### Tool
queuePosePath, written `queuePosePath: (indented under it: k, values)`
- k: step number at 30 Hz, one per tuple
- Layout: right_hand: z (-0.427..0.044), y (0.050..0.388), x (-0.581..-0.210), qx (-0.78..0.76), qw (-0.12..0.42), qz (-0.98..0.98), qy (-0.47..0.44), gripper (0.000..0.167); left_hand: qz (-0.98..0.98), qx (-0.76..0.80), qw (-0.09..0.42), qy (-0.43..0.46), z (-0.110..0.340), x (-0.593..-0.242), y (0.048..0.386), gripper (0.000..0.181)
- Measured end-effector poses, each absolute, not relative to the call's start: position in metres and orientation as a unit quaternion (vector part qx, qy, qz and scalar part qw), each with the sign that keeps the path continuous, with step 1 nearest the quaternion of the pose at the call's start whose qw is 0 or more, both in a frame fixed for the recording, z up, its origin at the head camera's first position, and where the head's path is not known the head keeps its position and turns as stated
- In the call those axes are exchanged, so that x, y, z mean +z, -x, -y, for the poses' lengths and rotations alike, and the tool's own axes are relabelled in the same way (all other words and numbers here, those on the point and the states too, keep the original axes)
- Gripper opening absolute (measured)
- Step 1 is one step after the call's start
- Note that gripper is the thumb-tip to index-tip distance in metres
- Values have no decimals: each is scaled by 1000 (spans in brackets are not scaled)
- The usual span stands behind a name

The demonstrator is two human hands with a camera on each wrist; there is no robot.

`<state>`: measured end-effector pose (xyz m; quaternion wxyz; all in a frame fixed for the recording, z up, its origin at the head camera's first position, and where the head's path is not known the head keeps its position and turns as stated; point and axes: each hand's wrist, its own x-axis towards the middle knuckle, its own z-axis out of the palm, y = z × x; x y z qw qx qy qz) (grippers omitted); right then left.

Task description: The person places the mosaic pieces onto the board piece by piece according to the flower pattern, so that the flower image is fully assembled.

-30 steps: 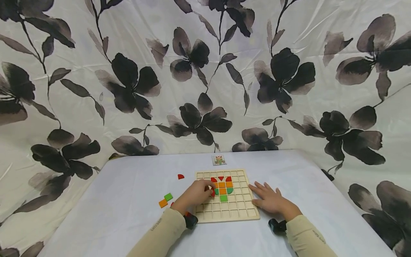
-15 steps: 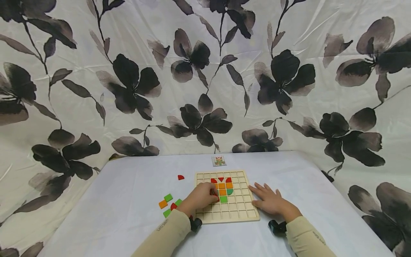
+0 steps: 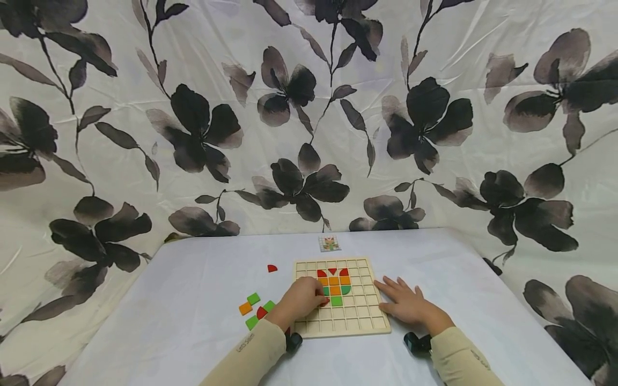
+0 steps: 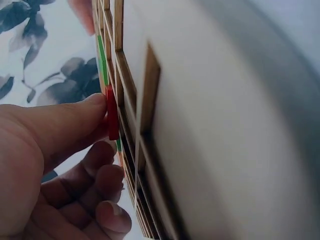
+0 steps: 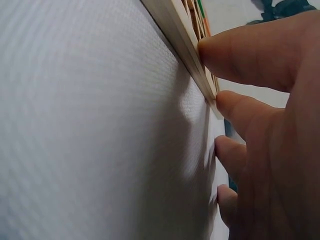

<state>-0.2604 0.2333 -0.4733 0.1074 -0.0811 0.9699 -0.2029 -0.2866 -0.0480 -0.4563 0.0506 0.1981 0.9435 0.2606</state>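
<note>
My left hand (image 3: 300, 300) pinches a red tile (image 4: 113, 114) between thumb and fingers at the surface of a wooden grid board (image 3: 359, 324). The tile sits left of the green square (image 3: 336, 301) on the board, mostly hidden by my fingers in the head view. Above it are orange squares (image 3: 334, 280), a green rounded tile (image 3: 345, 289), a red triangle (image 3: 332, 271) and red rounded tiles (image 3: 344, 272). With fingers spread, my right hand (image 3: 407, 303) rests beside the board; in the right wrist view its thumb and forefinger touch the board's edge (image 5: 192, 65).
Loose tiles lie left of the board, among them an orange square (image 3: 245, 308), green squares (image 3: 253, 298) and a red piece (image 3: 261, 312). A lone red quarter-circle (image 3: 272, 268) lies farther back. Behind the board is a small pattern card (image 3: 330, 243).
My left hand has moved slightly right and nearer to me over the board with the red tile, uncovering loose tiles on the left. My right hand has stayed put.
</note>
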Motion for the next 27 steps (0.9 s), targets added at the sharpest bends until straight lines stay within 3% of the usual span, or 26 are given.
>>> queuePosePath:
  k: [27]
  values:
    - [-233, 262, -473, -206, 105, -969, 82, 61, -953, 222, 38, -203, 44, -456, 281, 25]
